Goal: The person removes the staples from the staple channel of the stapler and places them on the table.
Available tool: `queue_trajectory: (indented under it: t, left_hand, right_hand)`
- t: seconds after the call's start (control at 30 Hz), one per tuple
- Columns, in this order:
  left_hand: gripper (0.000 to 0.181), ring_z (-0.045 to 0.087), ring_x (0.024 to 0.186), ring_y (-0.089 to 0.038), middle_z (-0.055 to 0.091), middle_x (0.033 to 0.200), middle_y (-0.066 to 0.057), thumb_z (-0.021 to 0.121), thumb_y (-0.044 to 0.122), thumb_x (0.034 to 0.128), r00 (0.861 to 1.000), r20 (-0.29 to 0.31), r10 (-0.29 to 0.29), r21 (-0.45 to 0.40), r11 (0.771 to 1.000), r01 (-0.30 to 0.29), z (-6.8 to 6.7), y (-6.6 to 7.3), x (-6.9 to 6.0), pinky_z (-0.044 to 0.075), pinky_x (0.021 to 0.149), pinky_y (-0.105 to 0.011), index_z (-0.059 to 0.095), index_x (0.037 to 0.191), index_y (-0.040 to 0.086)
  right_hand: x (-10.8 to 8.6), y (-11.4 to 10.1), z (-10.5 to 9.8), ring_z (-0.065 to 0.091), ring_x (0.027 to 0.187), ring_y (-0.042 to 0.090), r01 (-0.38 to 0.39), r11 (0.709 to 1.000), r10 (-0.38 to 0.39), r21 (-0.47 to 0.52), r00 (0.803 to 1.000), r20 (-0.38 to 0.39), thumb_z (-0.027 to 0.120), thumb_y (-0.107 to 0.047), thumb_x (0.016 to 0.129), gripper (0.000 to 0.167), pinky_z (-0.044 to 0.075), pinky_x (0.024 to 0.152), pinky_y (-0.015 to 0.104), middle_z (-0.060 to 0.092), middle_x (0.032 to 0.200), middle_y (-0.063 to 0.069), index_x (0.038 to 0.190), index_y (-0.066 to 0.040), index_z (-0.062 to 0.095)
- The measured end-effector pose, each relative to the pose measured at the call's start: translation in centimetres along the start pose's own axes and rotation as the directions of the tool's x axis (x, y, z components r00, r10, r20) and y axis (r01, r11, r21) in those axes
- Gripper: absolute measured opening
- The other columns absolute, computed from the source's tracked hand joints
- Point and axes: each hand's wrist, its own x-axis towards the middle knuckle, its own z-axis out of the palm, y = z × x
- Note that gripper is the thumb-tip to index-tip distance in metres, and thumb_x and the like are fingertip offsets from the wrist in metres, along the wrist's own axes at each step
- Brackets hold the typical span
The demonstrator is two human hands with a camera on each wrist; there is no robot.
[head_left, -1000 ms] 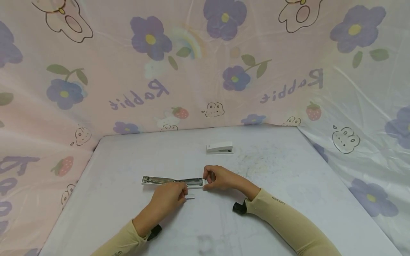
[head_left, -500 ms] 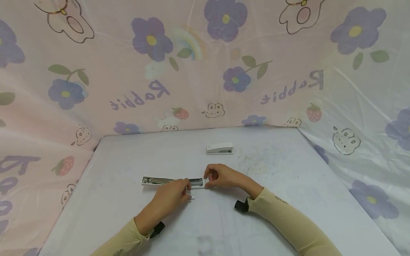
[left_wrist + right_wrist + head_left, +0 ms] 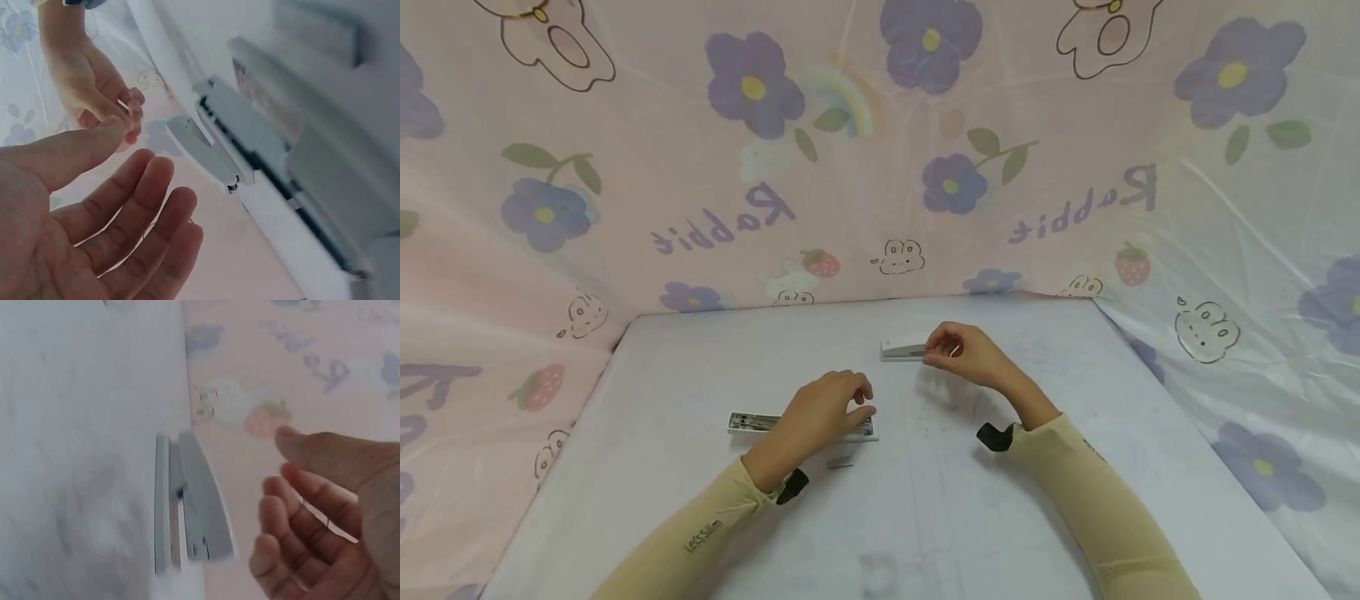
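Note:
An opened-out stapler [image 3: 752, 422], white with a metal channel, lies on the table, partly hidden by my left hand [image 3: 820, 412]. That hand is held above it, fingers loosely bent and holding nothing. A strip of staples [image 3: 840, 462] lies just in front of this stapler. Farther back stands a smaller white stapler [image 3: 901, 348]. My right hand [image 3: 970, 354] is at its right end in the head view, fingers loosely curved. In the right wrist view a gap shows between the fingers and the small stapler [image 3: 209, 506].
The white table [image 3: 940, 517] reaches back to a hanging cloth [image 3: 850, 183] printed with flowers and rabbits. Black wrist pieces [image 3: 996, 437] stick out from under both sleeves.
My right hand has left the opened stapler's end and moved back and right to the small stapler. My left hand has risen away from the staple strip, which now shows fully.

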Motion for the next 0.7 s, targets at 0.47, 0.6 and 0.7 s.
queue_trajectory:
  t: [0.47,0.6,0.7]
  left_hand:
    - [0.03,0.068,0.109,-0.024,0.073,0.117,-0.005,0.078,0.028,0.1017,0.997,0.054,0.058,0.065,0.996,-0.062,0.4,0.6,7.6,0.059,0.089,-0.041,0.073,0.125,0.011]
    - [0.034,0.067,0.114,-0.025,0.071,0.122,-0.005,0.078,0.029,0.102,0.996,0.072,0.043,0.083,0.995,-0.049,1.2,0.6,9.4,0.059,0.092,-0.043,0.071,0.131,0.012]
    - [0.036,0.066,0.118,-0.026,0.07,0.128,-0.006,0.077,0.03,0.1023,0.996,0.087,0.033,0.106,0.993,-0.043,1.7,0.6,10.5,0.058,0.094,-0.043,0.07,0.134,0.013]
  right_hand:
    - [0.0,2.8,-2.2,0.065,0.097,0.024,-0.125,0.991,0.117,-0.051,0.984,-0.133,0.084,-0.018,0.097,0.037,0.05,0.085,0.035,0.07,0.105,0.01,0.125,0.0,0.067]
    - [0.1,3.4,-2.5,0.065,0.101,0.028,-0.159,0.985,0.152,-0.066,0.983,-0.099,0.083,-0.017,0.097,0.042,0.052,0.089,0.043,0.069,0.11,0.014,0.13,0.003,0.066]
    - [0.3,4.1,-2.5,0.065,0.106,0.03,-0.171,0.983,0.168,-0.065,0.985,-0.045,0.082,-0.019,0.098,0.045,0.055,0.095,0.048,0.068,0.114,0.015,0.133,0.002,0.065]
